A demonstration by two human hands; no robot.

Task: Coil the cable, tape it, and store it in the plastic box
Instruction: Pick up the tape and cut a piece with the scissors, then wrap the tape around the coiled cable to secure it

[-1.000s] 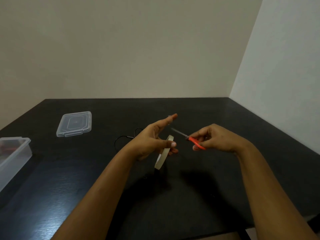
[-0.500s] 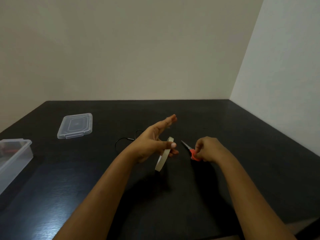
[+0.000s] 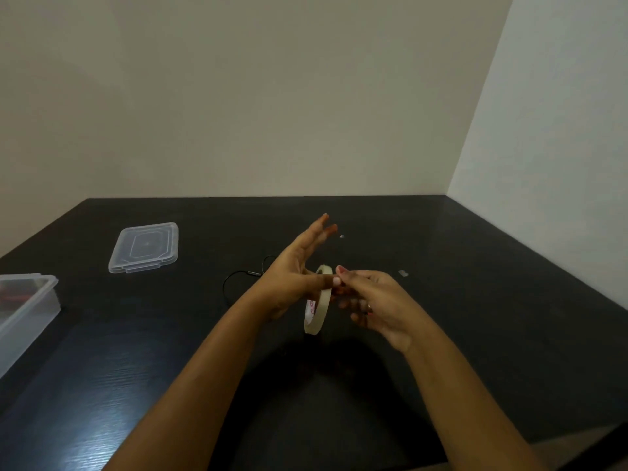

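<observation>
One left hand [image 3: 292, 283] and one right hand [image 3: 377, 300] are meeting at one tape roll [image 3: 319, 311]. One cable [image 3: 234, 278] is lying near it. One lid [image 3: 144, 248] and one box [image 3: 30, 309] are sitting to its left.

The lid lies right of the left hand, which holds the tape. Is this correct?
No. The head view shows the lid lying left of the left hand, which holds the tape.

This looks like a plain room of a home or small office; which one, I cannot tell. A black wood-grain surface [image 3: 475, 300] stands in a corner of pale painted walls [image 3: 272, 96], carrying a clear rectangular plastic box [image 3: 27, 311] and its flat clear plastic lid [image 3: 144, 248].
</observation>
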